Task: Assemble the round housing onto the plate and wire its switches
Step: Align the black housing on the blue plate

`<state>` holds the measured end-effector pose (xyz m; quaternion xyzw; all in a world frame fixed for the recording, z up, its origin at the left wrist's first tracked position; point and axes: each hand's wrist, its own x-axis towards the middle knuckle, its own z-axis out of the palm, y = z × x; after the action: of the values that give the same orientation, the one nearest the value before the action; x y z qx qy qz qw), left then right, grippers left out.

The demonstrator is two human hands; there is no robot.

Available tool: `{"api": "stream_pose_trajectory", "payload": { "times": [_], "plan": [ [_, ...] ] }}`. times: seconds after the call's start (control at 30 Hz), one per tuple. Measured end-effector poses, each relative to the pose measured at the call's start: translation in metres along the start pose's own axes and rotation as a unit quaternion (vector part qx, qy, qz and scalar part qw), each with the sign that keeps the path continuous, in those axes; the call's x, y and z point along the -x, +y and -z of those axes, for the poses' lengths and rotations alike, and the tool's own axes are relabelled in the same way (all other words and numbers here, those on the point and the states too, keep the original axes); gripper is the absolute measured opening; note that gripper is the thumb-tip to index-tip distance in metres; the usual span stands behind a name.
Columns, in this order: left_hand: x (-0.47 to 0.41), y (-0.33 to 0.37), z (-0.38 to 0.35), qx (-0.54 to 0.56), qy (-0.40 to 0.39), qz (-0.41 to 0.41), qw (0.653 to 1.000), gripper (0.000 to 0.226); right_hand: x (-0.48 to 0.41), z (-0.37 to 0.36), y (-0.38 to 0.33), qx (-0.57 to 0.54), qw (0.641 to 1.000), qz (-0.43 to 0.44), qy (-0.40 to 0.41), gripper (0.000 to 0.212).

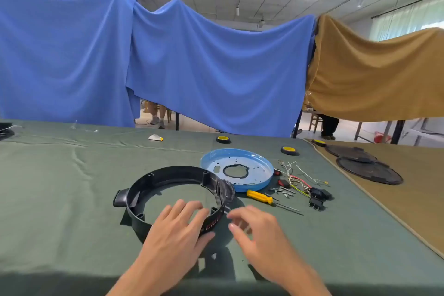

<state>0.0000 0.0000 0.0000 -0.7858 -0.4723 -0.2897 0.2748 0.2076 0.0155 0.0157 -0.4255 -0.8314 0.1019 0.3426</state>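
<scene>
Grip is the thing to get right here. The black round housing [173, 170] lies on the green table [60, 175], just left of and nearer than the blue plate [254, 168]. Its far right edge meets the plate's rim, though I cannot tell whether it touches or only overlaps in view.

The left hand [177, 226] lies over the near rim with its fingers straight and reaching into the ring, and its thumb sits by the outer wall. It rests there rather than clasps. The right hand [259, 230] is blurred. It hovers just beside the ring's right side with fingers loosely bent and nothing in them.

The step looks to be taking up the housing to set it on the plate. The ring is open and thin-walled and will likely flex, so it is best held with both hands on opposite sides and lifted level. It should be turned before it is lowered, so that its upright posts meet the holes in the plate, and seated without force.

The yellow screwdriver [260, 197] and the loose screws [283, 191] lie near the plate's front edge. The black switches [317, 196], with their wires [295, 175], lie just to its right. All of these should be kept from under the rim as the housing goes down.
</scene>
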Motion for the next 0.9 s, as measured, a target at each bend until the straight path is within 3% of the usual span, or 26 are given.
{"api": "stream_pose_trajectory", "payload": {
  "times": [0.2,0.4,0.6,0.77,0.9],
  "plan": [
    [-0.033,-0.020,-0.020,0.008,-0.132,0.032,0.991,0.049,-0.065,-0.009,0.029,0.078,0.997,0.007,0.027,0.020],
    [-0.037,-0.052,-0.042,0.013,-0.148,0.071,0.986,0.039,-0.102,-0.012,0.082,0.166,0.984,-0.069,0.008,0.030],
    [-0.058,-0.086,-0.068,0.026,-0.188,0.105,0.976,0.040,-0.127,-0.022,0.096,0.201,0.976,-0.081,-0.023,0.029],
    [-0.073,-0.095,-0.086,-0.011,-0.171,0.118,0.978,0.039,-0.134,-0.032,0.098,0.196,0.977,-0.062,-0.052,0.022],
    [-0.078,-0.098,-0.088,-0.022,-0.119,0.123,0.985,0.027,-0.137,-0.027,0.099,0.199,0.979,-0.032,0.005,0.017]
  ]
}}
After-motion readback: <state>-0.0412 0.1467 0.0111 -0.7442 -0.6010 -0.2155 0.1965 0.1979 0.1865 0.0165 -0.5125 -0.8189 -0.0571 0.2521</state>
